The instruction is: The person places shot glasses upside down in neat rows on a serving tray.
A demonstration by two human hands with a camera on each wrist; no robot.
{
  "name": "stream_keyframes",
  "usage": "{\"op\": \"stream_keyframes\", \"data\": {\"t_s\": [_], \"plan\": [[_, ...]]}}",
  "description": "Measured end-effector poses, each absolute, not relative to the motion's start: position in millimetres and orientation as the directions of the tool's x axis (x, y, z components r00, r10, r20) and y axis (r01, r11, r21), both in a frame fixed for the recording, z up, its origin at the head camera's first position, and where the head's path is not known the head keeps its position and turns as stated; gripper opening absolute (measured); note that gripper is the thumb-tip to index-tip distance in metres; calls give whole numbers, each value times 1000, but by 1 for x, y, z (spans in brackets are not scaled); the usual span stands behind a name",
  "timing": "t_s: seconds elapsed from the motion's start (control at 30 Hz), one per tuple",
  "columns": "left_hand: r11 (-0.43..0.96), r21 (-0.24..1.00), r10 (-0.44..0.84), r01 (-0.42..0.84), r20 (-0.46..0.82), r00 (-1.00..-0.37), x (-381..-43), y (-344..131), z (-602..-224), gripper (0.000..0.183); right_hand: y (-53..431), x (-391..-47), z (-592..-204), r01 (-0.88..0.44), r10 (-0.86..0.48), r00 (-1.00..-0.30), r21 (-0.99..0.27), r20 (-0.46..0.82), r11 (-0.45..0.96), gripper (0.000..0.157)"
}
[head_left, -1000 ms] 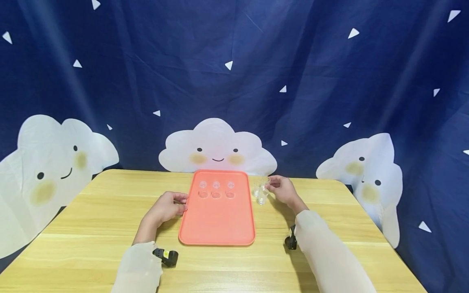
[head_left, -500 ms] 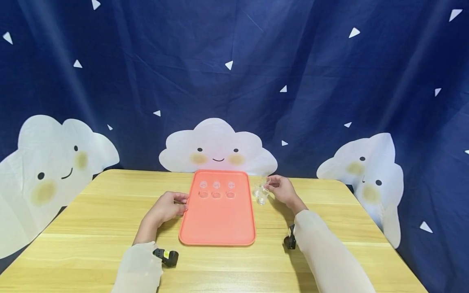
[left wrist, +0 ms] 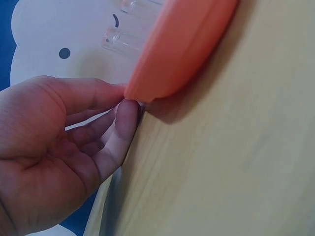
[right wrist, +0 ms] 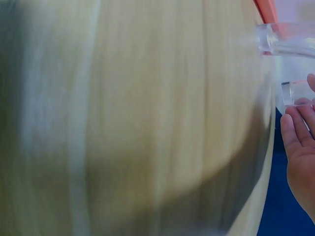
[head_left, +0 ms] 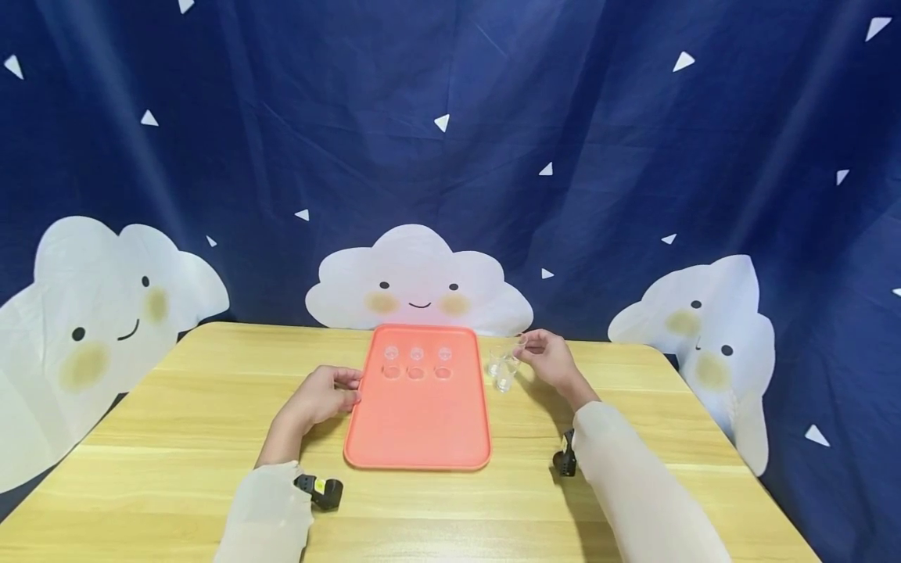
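My left hand [head_left: 325,395] pinches the left rim of a coral-pink tray [head_left: 415,430] between thumb and fingers; the left wrist view shows thumb tip and forefinger at the tray's edge. Three clear shot glasses stand in a row towards the tray's far end, seemingly upside down; the middle glass [head_left: 416,364] is one of them. Beyond the tray's right edge, my right hand [head_left: 551,360] holds a clear shot glass [right wrist: 295,93] by its fingertips, seemingly just off the table. Beside it stand two more, a nearer shot glass [head_left: 503,380] and a farther one partly overlapped.
The wooden table [head_left: 415,508] runs back to a dark blue curtain [head_left: 450,156] with printed clouds. Each wrist carries a small black camera, such as the left camera [head_left: 320,493] near the sleeve.
My right hand has shifted slightly right with its shot glass, away from the other two glasses. The left hand and the tray stay where they were.
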State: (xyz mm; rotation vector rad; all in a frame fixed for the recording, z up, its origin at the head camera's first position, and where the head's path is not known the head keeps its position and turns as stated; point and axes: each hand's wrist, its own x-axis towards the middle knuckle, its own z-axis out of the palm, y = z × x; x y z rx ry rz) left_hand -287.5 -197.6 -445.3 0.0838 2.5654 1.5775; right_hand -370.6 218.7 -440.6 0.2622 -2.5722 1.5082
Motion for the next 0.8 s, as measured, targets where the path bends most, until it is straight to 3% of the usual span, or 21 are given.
{"op": "stream_keyframes", "data": {"t_s": [0.43,0.8], "plan": [[441,897,132,6,-59,-989,-289,-198,-445,40,229,-365,-416,-296,-118,-955,-826,273,480,24],[458,889,119,-15,-78,-990,-289,-198,-446,40,230,-360,-393,-421,-234,-907,-719,351,553,30]]}}
